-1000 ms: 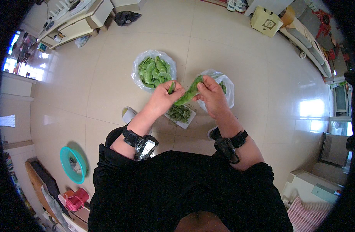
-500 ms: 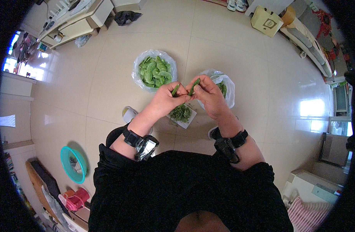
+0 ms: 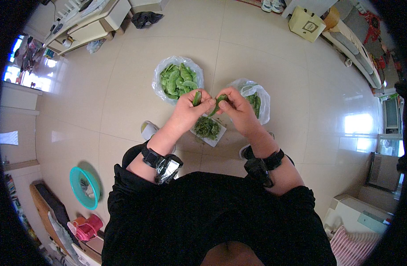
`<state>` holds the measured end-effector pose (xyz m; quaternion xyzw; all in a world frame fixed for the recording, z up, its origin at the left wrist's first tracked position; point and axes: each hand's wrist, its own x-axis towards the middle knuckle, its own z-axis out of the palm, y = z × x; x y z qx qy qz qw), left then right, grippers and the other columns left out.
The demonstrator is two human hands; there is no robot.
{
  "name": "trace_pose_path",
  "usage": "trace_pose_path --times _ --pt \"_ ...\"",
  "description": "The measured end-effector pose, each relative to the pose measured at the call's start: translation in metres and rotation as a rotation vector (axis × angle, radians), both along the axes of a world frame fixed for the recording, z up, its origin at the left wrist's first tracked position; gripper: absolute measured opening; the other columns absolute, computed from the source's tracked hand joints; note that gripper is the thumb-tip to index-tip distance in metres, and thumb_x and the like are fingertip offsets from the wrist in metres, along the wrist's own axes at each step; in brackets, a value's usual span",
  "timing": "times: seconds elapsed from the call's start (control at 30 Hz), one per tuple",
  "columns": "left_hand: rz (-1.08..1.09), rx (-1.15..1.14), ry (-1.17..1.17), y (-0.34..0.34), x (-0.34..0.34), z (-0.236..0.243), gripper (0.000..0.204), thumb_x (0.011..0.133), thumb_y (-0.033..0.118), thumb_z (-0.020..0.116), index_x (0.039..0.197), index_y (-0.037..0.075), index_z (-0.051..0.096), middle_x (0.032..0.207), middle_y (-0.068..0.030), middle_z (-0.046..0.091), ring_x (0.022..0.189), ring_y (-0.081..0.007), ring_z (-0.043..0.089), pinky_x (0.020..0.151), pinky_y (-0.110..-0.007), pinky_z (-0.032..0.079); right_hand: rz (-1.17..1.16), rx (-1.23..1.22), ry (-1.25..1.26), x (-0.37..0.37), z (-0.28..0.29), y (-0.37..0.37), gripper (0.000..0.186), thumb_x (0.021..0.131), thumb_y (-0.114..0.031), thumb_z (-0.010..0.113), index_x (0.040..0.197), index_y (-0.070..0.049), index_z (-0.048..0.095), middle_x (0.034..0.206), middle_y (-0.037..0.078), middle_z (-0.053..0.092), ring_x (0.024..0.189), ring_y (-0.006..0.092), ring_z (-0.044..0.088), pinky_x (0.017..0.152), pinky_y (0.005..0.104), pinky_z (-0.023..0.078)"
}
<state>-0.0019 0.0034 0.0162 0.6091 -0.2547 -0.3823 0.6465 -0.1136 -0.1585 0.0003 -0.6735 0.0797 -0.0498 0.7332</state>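
Note:
My left hand (image 3: 186,113) is closed, with a flat green bean pod (image 3: 197,98) sticking up between thumb and fingers. Close beside it, my right hand (image 3: 241,113) pinches a second green bean pod (image 3: 220,104). The fingertips of both hands nearly meet around this second pod; whether the left ones touch it I cannot tell. Beyond my left hand, a clear plastic bag (image 3: 156,75) lies open, full of broad green pods. Partly behind my right hand stands another clear bag (image 3: 265,103) with more pods. Below the hands, a heap of green trimmings (image 3: 207,127) rests on a white sheet or shallow tray (image 3: 213,141).
My shoes (image 3: 148,129) flank the trimmings on the tiled floor. To the left stand a turquoise basin (image 3: 97,195) and a pink container (image 3: 89,228). A black bag (image 3: 145,20) lies near a white cabinet. At the far right are a yellow paper bag (image 3: 306,24) and a couch.
My hands have drawn slightly apart and shifted a little. The pod in the right hand has turned, and the trimmings show more fully below.

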Motion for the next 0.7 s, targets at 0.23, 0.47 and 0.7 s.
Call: trace_pose_path --times 0.23,0.47,0.7 --pt "0.051 0.014 -0.044 -0.0002 0.0009 -0.0004 0.014 0.095 0.017 0.066 0.086 0.010 0.059 0.074 0.0084 0.053 0.065 -0.0021 0.046 0.057 -0.020 0.035 -0.049 -0.083 -0.010 -0.0002 -0.0008 0.0069 0.018 0.098 -0.014 0.059 0.113 -0.005 0.053 0.088 0.001 0.057 0.077 0.0093 0.055 0.071 0.0265 0.049" --pt "0.090 0.026 -0.103 0.0005 0.0009 -0.0029 0.007 0.092 0.008 0.067 0.091 0.002 0.066 0.080 0.0033 0.063 0.074 -0.0040 0.053 0.067 -0.022 0.044 -0.053 -0.133 0.046 -0.0010 -0.0003 0.0064 0.019 0.098 -0.015 0.058 0.113 -0.006 0.053 0.087 0.002 0.058 0.076 0.0097 0.056 0.069 0.0272 0.049" --pt "0.055 0.113 -0.286 0.0028 0.0036 -0.0008 0.010 0.091 0.010 0.067 0.090 0.000 0.065 0.082 -0.0001 0.064 0.078 -0.0070 0.055 0.070 -0.025 0.045 -0.058 -0.164 0.040 0.0005 -0.0021 0.0070 0.017 0.097 -0.015 0.060 0.110 -0.006 0.055 0.084 0.001 0.058 0.075 0.0088 0.052 0.068 0.0266 0.045"
